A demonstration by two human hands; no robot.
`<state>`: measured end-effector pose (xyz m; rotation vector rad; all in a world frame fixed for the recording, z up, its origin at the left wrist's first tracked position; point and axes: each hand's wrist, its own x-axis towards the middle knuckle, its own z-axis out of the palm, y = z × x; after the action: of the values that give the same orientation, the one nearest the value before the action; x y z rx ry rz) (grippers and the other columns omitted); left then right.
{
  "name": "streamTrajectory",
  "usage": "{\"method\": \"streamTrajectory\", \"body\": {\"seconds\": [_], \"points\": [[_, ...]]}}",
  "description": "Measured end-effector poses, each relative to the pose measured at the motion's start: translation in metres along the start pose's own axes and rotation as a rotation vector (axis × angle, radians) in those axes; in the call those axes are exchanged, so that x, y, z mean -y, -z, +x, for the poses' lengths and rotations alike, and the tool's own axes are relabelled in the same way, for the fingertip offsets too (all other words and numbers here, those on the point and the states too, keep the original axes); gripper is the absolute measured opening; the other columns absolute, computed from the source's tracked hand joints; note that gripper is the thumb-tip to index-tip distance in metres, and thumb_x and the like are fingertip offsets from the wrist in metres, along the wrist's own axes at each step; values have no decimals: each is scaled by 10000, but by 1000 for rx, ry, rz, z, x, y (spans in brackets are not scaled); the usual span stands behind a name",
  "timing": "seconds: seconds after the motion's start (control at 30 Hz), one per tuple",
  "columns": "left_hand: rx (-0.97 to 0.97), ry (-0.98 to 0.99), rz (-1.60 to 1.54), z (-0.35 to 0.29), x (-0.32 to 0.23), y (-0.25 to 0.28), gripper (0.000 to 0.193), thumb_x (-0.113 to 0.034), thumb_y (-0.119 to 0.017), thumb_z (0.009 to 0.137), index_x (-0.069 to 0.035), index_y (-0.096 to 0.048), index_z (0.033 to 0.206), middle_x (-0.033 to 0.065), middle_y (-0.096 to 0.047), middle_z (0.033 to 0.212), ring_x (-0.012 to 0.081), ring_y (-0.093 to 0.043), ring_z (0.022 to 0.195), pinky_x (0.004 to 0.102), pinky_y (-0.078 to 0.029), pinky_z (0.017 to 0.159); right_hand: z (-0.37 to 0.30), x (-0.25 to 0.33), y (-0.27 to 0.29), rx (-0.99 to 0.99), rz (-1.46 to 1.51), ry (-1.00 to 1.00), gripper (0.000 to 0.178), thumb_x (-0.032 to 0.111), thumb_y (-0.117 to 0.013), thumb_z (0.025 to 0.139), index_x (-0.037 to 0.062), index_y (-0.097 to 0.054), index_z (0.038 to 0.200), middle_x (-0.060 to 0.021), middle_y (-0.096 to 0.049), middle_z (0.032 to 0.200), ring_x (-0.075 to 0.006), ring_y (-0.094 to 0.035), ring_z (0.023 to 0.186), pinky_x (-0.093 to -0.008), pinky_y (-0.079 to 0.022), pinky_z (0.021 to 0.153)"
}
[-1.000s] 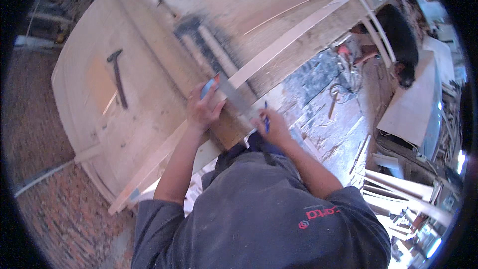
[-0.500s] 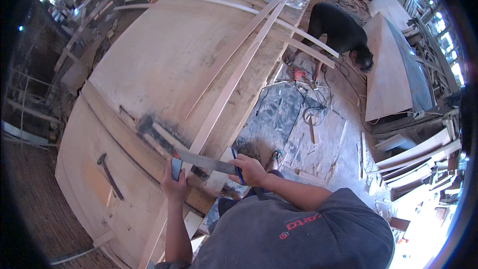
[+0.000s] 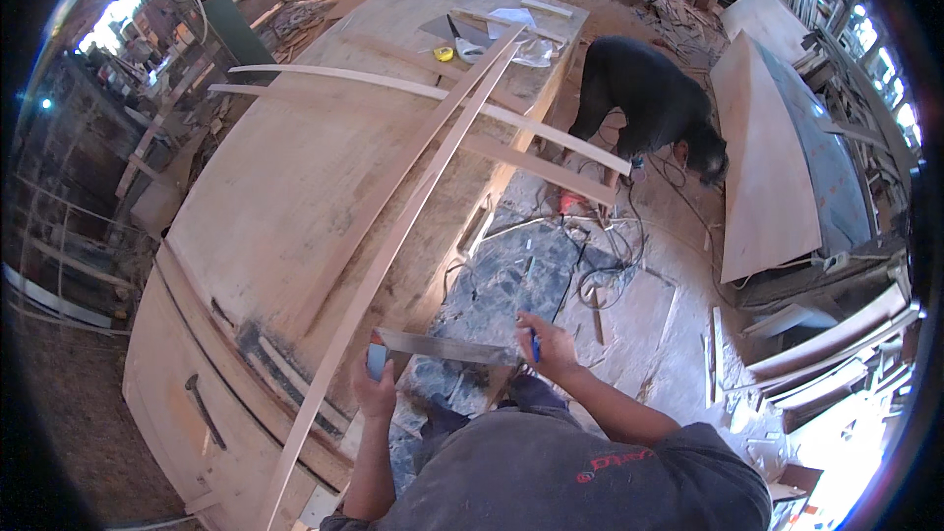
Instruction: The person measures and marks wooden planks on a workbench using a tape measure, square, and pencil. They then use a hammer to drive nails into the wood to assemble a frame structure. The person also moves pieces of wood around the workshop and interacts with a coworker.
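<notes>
My left hand [image 3: 374,395] is closed around the grey-blue stock of a try square [image 3: 447,346]. Its metal blade points right, over the floor beside the large wooden table [image 3: 285,177]. Past the blade's tip, my right hand [image 3: 555,350] grips a blue pen [image 3: 534,344]; whether it touches the blade I cannot tell. A long, narrow wooden strip [image 3: 379,261] lies lengthwise on the table, just left of my left hand, beside a second long strip [image 3: 359,226].
Two strips, one a pale curved strip [image 3: 393,87], cross the table and overhang its right edge. A hammer [image 3: 205,411] lies at left, a yellow tape measure [image 3: 443,54] farther off. Beyond the table a person [image 3: 644,98] bends over cables [image 3: 629,226] on the littered floor.
The view has shifted. Both hands and the try square have moved right, from over the table edge and strip to over the floor. My right hand has come off the blade's end.
</notes>
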<state>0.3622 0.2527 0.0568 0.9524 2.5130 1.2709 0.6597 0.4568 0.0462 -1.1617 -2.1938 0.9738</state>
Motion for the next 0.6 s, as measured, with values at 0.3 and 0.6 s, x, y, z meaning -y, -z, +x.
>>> {"method": "streamTrajectory", "body": {"seconds": [0.3,0.6], "points": [[-177,334,-253,101,26,-70,397,-99,-718,874,0,-610,1243,114,-660,993,213,-633,879,360,-510,789,80,-68,95,-315,-106,-282,223,256,-673,934,36,-705,944,-166,-684,856,-345,-675,799,-424,-516,717],[-234,664,-752,288,-21,-143,265,-109,-609,953,-63,-570,1211,-5,-490,696,88,-453,501,260,-374,423,108,-112,67,77,-158,-455,366,367,-581,970,15,-639,889,-227,-671,817,-410,-676,803,-520,-495,698]]}}
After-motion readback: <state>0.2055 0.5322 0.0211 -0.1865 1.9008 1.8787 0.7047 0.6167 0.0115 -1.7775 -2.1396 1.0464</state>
